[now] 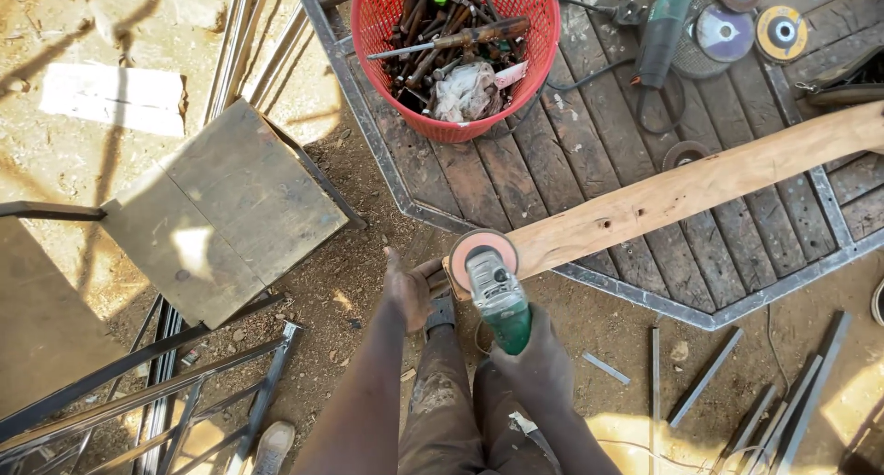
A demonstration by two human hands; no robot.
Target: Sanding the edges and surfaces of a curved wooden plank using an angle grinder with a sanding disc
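A green angle grinder (498, 298) with a pinkish sanding disc (480, 246) is pressed against the near end of a long wooden plank (700, 185). My right hand (537, 366) grips the grinder's green body from behind. To the left of the disc, my left hand (412, 285) rests by the plank's end, its fingers at the grinder's side. The plank lies slanted across a wood-slatted, metal-framed octagonal platform (589, 144) and runs off to the upper right.
A red basket (458, 52) full of tools and bolts stands on the platform. A second grinder (665, 28) and loose discs (755, 24) lie at the top right. A grey board (226, 208) lies at left, metal bars (755, 411) at lower right, a metal frame (147, 392) at lower left.
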